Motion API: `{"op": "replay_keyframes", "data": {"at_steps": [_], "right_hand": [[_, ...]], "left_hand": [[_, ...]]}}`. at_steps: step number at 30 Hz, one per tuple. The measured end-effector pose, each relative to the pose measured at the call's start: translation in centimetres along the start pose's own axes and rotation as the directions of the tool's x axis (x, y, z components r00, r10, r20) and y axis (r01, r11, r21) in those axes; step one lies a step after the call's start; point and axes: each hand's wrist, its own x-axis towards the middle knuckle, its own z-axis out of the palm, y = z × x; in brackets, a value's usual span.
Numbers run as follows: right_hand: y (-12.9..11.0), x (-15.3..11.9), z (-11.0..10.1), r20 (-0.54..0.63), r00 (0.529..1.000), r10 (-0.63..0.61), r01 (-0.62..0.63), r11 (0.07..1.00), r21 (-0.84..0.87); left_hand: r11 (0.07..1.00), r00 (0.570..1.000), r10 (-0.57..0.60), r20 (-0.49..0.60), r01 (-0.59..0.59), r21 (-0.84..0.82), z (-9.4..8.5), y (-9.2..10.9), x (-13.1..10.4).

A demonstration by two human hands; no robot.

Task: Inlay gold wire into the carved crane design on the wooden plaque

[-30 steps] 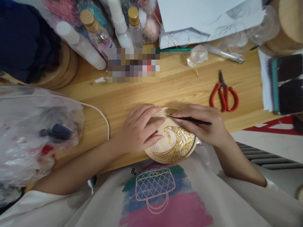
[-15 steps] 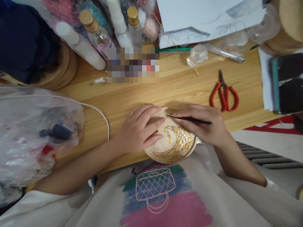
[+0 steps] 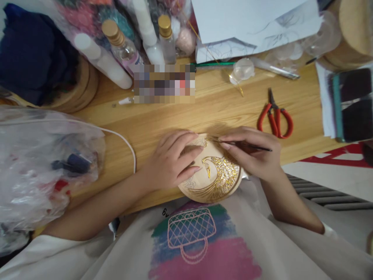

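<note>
A round pale wooden disc lies at the table's front edge, with a long-necked bird outlined on it in gold. Over its left side rests my left hand, fingers spread and stretched across the surface. My right hand pinches dark, slim tweezers between thumb and fingers. Their tips are over the disc's upper rim, near a small curled line pattern; whether they touch it I cannot tell. Part of the disc's left side is hidden under my left hand.
Red-handled pliers lie beyond my right hand. Gold wire trails near a small clear container. Bottles stand at the back left, a plastic bag lies left, and a phone is at the right.
My right hand has shifted slightly right, drawing the tweezers' tips a little away from the curled pattern. My left hand keeps its place on the disc.
</note>
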Motion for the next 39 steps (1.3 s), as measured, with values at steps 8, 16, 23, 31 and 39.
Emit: {"op": "replay_keyframes", "data": {"at_steps": [8, 16, 23, 31, 39], "right_hand": [[0.46, -0.40, 0.76, -0.203, 0.965, 0.167, -0.156, 0.985, 0.071], [0.83, -0.37, 0.72, -0.127, 0.984, 0.124, -0.116, 0.991, 0.069], [0.72, -0.22, 0.70, -0.117, 0.983, 0.144, -0.136, 0.988, 0.072], [0.65, -0.17, 0.57, -0.108, 0.984, 0.142, -0.136, 0.989, 0.066], [0.60, -0.18, 0.63, -0.111, 0.983, 0.148, -0.142, 0.988, 0.061]], "left_hand": [[0.999, 0.998, -0.048, -0.031, 0.048, -0.007, -0.23, 0.08, -0.03], [0.999, 0.999, -0.034, 0.038, 0.034, -0.008, -0.16, 0.05, -0.08], [1.000, 0.998, 0.011, 0.061, -0.012, 0.007, -0.16, -0.01, 0.03], [1.000, 0.998, 0.009, 0.066, -0.010, 0.014, -0.06, -0.03, 0.07], [1.000, 0.998, 0.010, 0.064, -0.009, -0.012, -0.07, -0.06, 0.11]]}}
